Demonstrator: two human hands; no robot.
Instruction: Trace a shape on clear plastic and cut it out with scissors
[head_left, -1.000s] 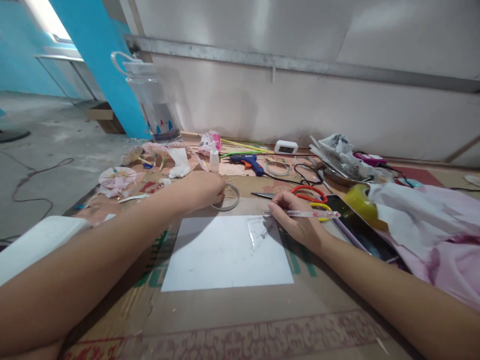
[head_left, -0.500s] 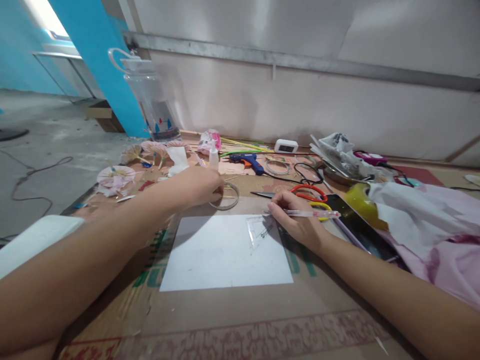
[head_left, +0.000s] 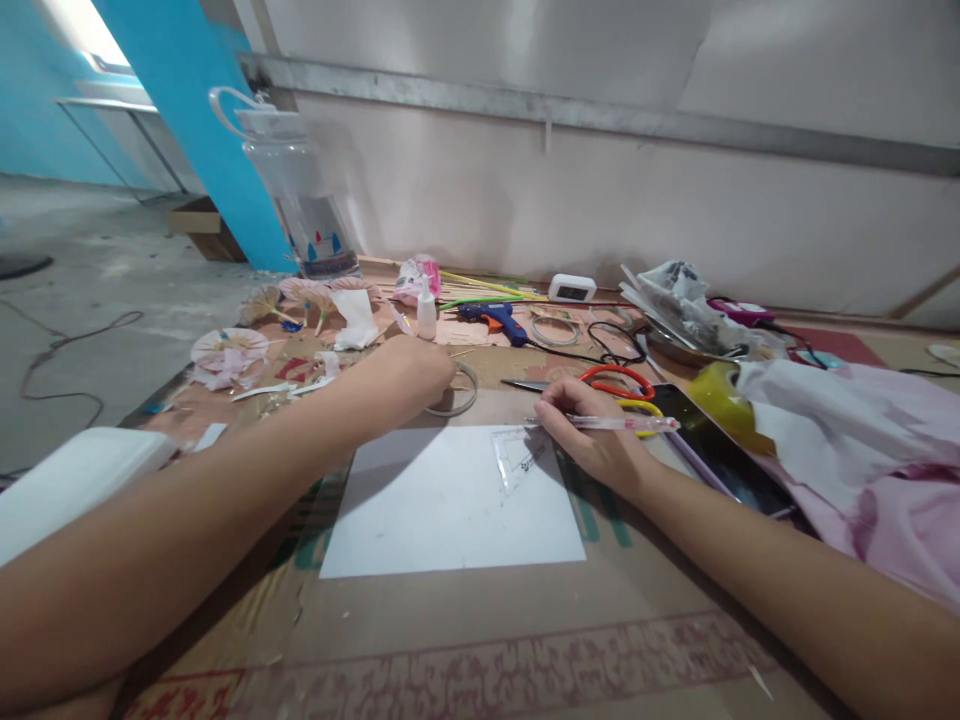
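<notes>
My right hand point(head_left: 600, 435) is closed around a pen point(head_left: 630, 424) with a clear pinkish barrel, held nearly level, its tip toward the left. Under that hand's fingertips lies the top right part of a white sheet of paper point(head_left: 442, 510), with a clear triangular set square point(head_left: 512, 458) on it. Just beyond the paper's upper edge, my left hand point(head_left: 420, 375) is bent down beside a grey ring point(head_left: 470, 390), covering part of it. Its fingers are hidden behind the back of the hand, so I cannot tell what they touch.
Scissors point(head_left: 619, 380) with red and yellow handles lie beyond my right hand, near a phone point(head_left: 712, 445). Further back are a blue glue gun point(head_left: 499, 322), a small white bottle point(head_left: 426, 312) and a white clock point(head_left: 572, 288). A large water bottle point(head_left: 300, 200) stands back left.
My left hand has turned and shifted slightly right, so its fingers no longer show and more of the ring is covered. The right hand and pen stay in place.
</notes>
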